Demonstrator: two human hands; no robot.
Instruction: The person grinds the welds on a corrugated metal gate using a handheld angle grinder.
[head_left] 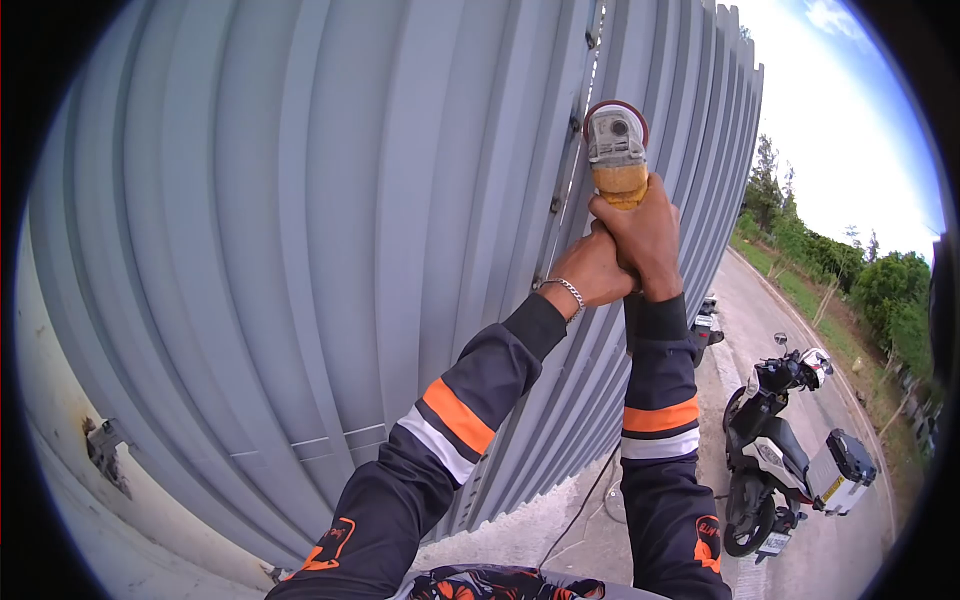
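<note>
Both arms reach up and forward with an angle grinder (620, 178), its body yellow and its head grey. A reddish-edged disc (601, 108) sits at the grinder's head, right at the vertical seam (572, 165) of a grey corrugated metal panel (345, 200). My right hand (648, 238) is wrapped round the grinder's body just below the yellow collar. Lower down, my left hand (592, 268), with a chain bracelet at the wrist, closes round the grinder's rear part, which the hands mostly hide. Dark spots (555, 204) dot the seam beside the hands.
A motorcycle (780, 445) with a rear box stands on the concrete road (745, 300) to the right, another vehicle (706, 328) partly behind my right arm. A dark cable (583, 505) hangs below. At left is a whitish wall (75, 400) with a metal bracket (104, 437).
</note>
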